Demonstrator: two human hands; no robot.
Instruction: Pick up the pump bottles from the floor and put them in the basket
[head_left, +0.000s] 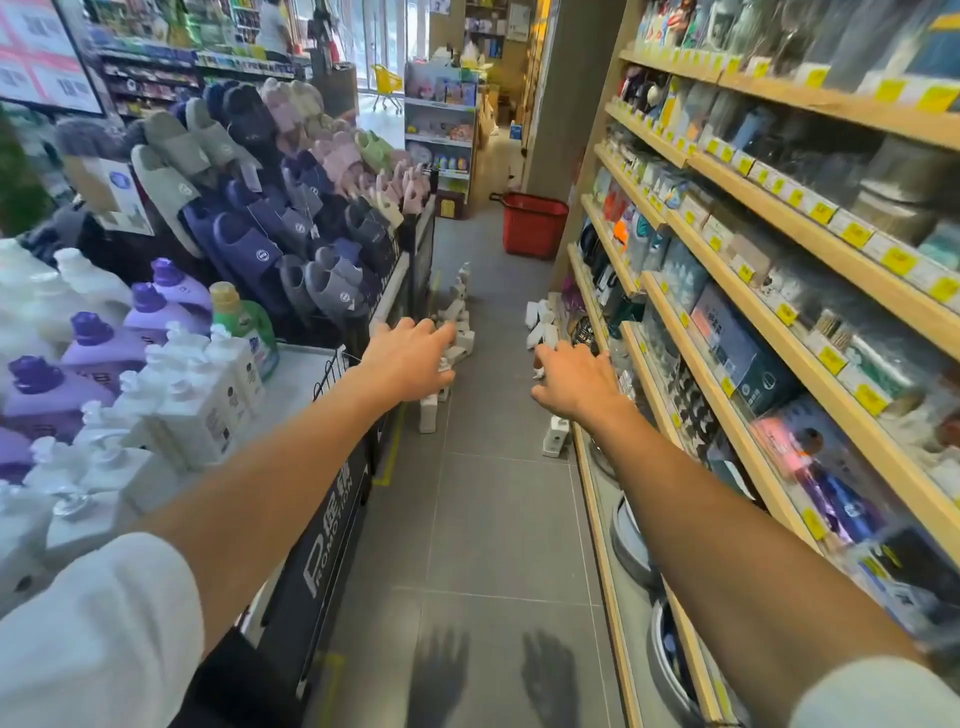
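Several white pump bottles stand and lie along both sides of a grey-tiled aisle floor: a left row (457, 317) beside the display stand and a right group (540, 322) at the foot of the shelving. One white bottle (555, 437) stands nearer, below my right wrist. A red basket (534, 224) sits on the floor at the far end of the aisle. My left hand (408, 353) and my right hand (574, 382) are both stretched forward above the floor, palms down, fingers spread, holding nothing.
A low display stand (332, 499) on the left carries white and purple bottles, with racks of slippers (270, 208) behind. Wooden shelves (779, 270) of packaged goods line the right. A yellow cart (388, 83) and a person stand far back.
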